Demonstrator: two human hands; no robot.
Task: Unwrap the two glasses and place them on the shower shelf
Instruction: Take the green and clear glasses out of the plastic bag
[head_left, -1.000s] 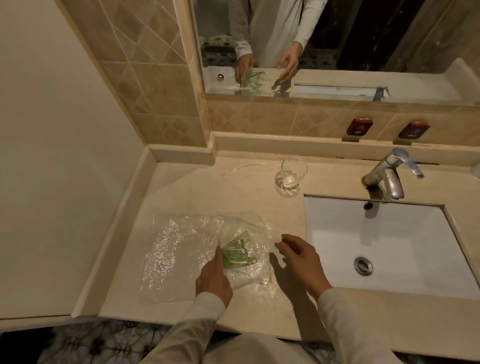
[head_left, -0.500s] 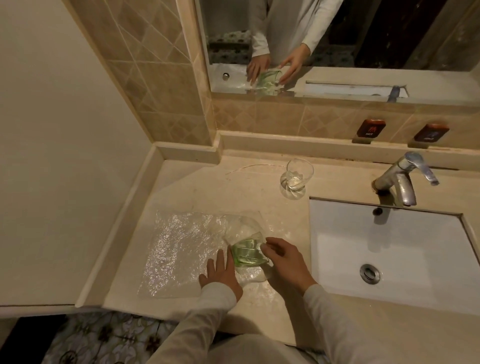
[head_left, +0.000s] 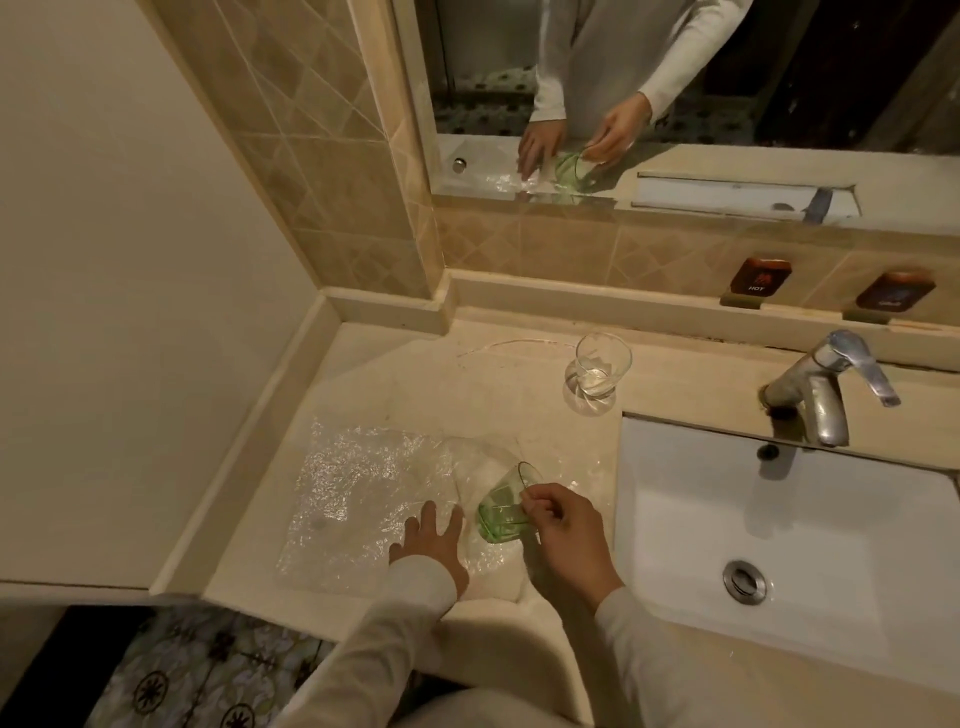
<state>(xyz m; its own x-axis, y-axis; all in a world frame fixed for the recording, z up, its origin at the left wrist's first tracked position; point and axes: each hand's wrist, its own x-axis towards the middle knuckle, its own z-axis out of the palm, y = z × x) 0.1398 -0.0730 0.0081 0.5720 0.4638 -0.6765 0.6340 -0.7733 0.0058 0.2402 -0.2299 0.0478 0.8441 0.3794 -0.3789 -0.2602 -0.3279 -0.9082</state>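
Observation:
A green glass (head_left: 503, 503) is tilted over the counter, held by its rim in my right hand (head_left: 563, 530). It is out of the bubble wrap (head_left: 358, 493), which lies spread flat on the counter to the left. My left hand (head_left: 434, 543) presses flat on the wrap with fingers apart, just left of the green glass. A clear glass (head_left: 597, 371) stands upright and unwrapped farther back on the counter, near the sink's left corner.
A white sink (head_left: 810, 530) with a chrome faucet (head_left: 826, 389) fills the right side. The beige counter (head_left: 519, 395) meets a raised ledge at the back and left. A mirror (head_left: 675, 78) above reflects my hands. Two small brown tags (head_left: 758, 275) sit on the back ledge.
My right hand reached in, took the green glass by the rim and lifted it tilted off the wrap. My left hand shifted onto the flat wrap.

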